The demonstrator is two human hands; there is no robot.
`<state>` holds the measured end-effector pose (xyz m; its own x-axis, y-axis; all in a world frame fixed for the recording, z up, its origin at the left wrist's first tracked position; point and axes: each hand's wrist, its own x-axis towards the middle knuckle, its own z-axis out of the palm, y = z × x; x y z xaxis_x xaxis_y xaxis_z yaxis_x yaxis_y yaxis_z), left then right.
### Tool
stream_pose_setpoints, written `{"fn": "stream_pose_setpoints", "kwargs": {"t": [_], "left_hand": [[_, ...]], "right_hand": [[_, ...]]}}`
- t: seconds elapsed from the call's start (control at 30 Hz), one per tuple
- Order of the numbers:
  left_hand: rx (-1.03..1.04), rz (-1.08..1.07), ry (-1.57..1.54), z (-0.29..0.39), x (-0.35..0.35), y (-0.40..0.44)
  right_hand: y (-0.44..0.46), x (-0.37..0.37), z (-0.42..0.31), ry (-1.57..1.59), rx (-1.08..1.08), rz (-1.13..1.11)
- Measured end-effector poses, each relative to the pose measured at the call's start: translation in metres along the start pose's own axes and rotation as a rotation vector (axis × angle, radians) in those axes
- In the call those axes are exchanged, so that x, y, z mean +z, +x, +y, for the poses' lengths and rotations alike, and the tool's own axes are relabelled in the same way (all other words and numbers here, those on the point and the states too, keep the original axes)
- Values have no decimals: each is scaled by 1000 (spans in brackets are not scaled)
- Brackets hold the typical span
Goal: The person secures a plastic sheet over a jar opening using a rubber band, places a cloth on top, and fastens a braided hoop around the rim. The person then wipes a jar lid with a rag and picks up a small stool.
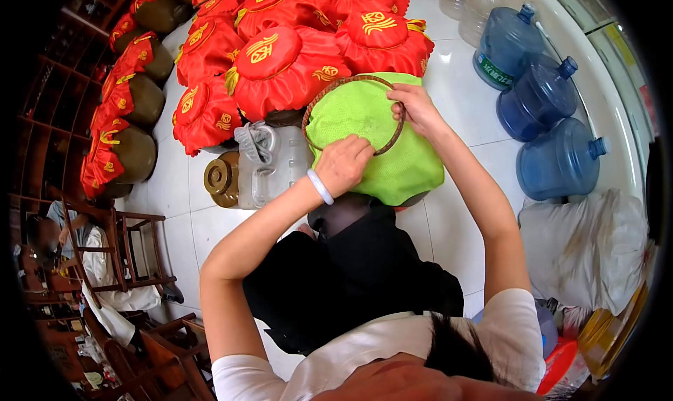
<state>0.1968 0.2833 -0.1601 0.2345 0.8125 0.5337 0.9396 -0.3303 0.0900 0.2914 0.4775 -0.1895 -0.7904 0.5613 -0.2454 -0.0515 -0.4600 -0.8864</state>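
A bright green cloth point(410, 164) is draped over a rounded object in front of my knees, hiding most of it. On top of the cloth lies a thin brown hoop point(306, 120) with a banded, woven-looking surface. My right hand point(415, 109) pinches the hoop's far right side between thumb and fingers. At the near edge, my left hand point(343, 165) has its fingers curled over the hoop and against the cloth. The fingertips of my left hand are partly hidden. A pale bangle point(320, 186) circles my left wrist.
Several jars under red cloth covers point(280, 68) stand ahead, with more along the left. A brown lidded pot point(222, 179) and clear plastic containers point(286, 164) sit left of the green cloth. Blue water bottles point(536, 96) line the right. Wooden chairs point(133, 250) and a seated person are at left.
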Motion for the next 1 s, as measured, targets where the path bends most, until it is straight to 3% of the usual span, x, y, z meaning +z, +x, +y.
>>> {"fn": "stream_pose_setpoints", "kwargs": {"t": [0.1, 0.2, 0.3, 0.37, 0.4, 0.43, 0.53, 0.6, 0.7, 0.83, 0.93, 1.0], "left_hand": [[-78, -41, -84, -8, 12, -9], [-493, 133, 102, -44, 14, -16], [-899, 107, 235, -116, 41, -61], [-1462, 66, -288, -167, 73, -104], [-1679, 129, -717, -137, 47, -80], [-1685, 142, -900, -139, 48, -86], [-1621, 167, -949, -148, 59, -96], [-1347, 192, -843, -154, 69, -101], [-1216, 222, -110, -159, 56, -80], [-1116, 407, -48, -127, 22, -25], [-1081, -12, 75, -116, 28, -14], [-1095, -23, 55, -115, 42, -20]], "right_hand": [[1, -22, 16, -98, -50, 143], [-2, -39, 28, -572, -257, 302], [3, -44, 34, -798, -228, 300], [9, -40, 32, -978, -317, 299], [5, -28, 25, -1149, -295, 340], [5, -21, 21, -1321, -271, 383], [20, -18, 23, -1449, -288, 350], [26, -14, 28, -1503, -314, 316], [26, -7, 21, -1498, -419, 365], [19, -17, -5, -1385, -407, 439], [21, -44, -9, -1415, -354, 488], [25, -67, 2, -1473, -319, 409]]}}
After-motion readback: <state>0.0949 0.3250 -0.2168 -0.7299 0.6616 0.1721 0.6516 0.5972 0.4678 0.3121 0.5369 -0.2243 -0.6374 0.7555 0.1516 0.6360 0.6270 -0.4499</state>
